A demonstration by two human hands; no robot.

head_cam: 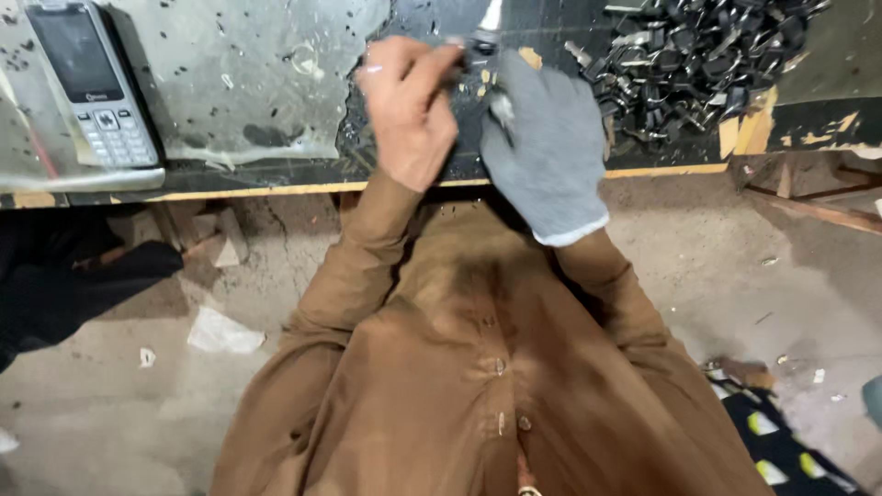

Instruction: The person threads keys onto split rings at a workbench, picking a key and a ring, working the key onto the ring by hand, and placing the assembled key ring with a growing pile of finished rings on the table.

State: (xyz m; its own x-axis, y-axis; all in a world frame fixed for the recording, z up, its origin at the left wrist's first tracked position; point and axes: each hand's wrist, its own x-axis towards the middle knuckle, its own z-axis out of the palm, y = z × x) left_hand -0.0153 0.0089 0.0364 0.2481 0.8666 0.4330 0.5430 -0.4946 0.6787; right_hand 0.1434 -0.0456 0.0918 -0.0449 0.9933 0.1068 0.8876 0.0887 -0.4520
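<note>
While the bare left hand [409, 110] pinches perhaps a small metal part [478, 44], the gloved right hand [544, 152] steadies it on the counter [276, 83], its grip hidden; a pile of parts [698, 60] lies at two o'clock.

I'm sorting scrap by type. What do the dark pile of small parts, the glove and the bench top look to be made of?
Pile of small parts: likely metal, dark with dull silvery glints on the edges. Glove on the right hand: knitted grey fabric with a paler cuff. Bench top: probably wood board, black coating chipped to yellowish patches, partly under a scratched, shiny sheet.
</note>
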